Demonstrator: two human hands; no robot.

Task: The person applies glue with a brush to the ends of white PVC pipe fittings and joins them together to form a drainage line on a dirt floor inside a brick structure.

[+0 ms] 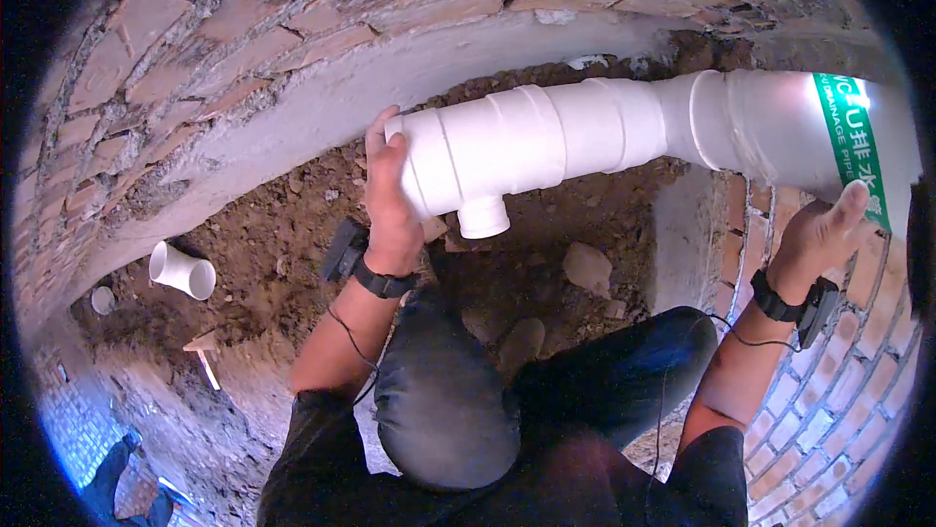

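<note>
A long white drainage pipe assembly spans the middle and right, held level above the soil. At its left end is a wide white branch fitting (507, 142) with a short side outlet (485, 218) facing toward me. My left hand (393, 215) grips the fitting's open left end, thumb at the rim and fingers around the edge. A reducing section joins the fitting to a thicker white pipe (780, 127) with a green printed band. My right hand (819, 239) holds that pipe from its near side, thumb on it beside the band; its other fingers are mostly hidden.
A small white pipe coupling (183, 271) lies on the soil (263, 273) at left, above a small hammer-like tool (205, 363). Brick walls (292, 39) rise beyond the pipe and at right. Another person's legs (117, 478) show at lower left.
</note>
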